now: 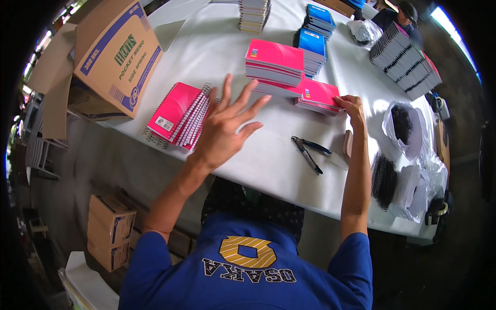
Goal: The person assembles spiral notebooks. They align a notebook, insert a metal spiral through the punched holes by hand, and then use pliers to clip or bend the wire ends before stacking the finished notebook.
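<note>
My right hand (pixel 352 107) pinches the right edge of a pink notebook (pixel 318 92) on top of a low pile. My left hand (pixel 222 135) hovers with its fingers spread and holds nothing. Below and left of it lies a fanned group of pink spiral-bound notebooks (pixel 174 109), partly hidden by the hand. A taller stack of pink notebooks (pixel 275 56) rises just left of the low pile. Between my arms, a pair of dark-handled pliers (pixel 311 160) rests open on the white-covered table (pixel 248 165).
A large open carton (pixel 116 72) stands at the table's left edge. Blue notebooks (pixel 312 43) are stacked farther back. Toward the right are a tall notebook stack (pixel 405 64), a plastic bag of black coils (pixel 401 124) and loose black coils (pixel 383 181). A person (pixel 395 19) is at the far right.
</note>
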The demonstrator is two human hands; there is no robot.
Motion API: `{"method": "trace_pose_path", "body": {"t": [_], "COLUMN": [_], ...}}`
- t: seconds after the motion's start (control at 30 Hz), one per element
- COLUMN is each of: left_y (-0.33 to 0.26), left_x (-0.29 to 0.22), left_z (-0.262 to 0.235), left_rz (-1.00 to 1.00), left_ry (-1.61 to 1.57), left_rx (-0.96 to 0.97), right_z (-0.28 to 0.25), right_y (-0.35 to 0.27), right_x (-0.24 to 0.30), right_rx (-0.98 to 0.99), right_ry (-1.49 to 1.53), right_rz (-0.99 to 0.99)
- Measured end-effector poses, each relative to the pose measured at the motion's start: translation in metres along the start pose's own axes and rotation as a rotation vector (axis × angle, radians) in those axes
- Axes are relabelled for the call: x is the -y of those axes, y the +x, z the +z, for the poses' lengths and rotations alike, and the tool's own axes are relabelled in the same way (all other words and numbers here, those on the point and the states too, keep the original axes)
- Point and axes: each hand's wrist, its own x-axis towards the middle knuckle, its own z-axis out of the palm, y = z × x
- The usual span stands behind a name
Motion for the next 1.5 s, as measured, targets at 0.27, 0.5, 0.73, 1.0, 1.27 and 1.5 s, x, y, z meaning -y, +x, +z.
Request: {"method": "trace_pose_path", "body": {"t": [0.27,0.5,0.73,1.0,1.27,1.5], "left_y": [0.048,0.034,0.020,0.026,0.004,0.008], "left_x": [-0.062,-0.049,-0.048,-0.039,-0.020,-0.029], "left_z": [0.028,0.057,0.074,0.070,0.085,0.077], "left_rz": [0.141,0.155,0.004,0.027,0.218,0.147], "left_ry": [0.092,0.216,0.014,0.016,-0.187,0.130], "left_rx": [-0.006,0.646,0.751,0.828,0.540,0.580], "right_z": [-0.011,0.100,0.125,-0.024,-0.085,-0.095], "right_y": [-0.104,-0.213,-0.250,-0.172,-0.151,-0.157], "right_x": [0.049,0.060,0.053,0.002,-0.101,-0.064], "right_rx": [-0.125,-0.131,-0.125,-0.746,-0.473,-0.291], "right_ry": [0.575,0.411,0.119,-0.790,-1.120,-1.041], "right_rz": [-0.138,-0.309,-0.382,-0.130,0.173,0.123]}}
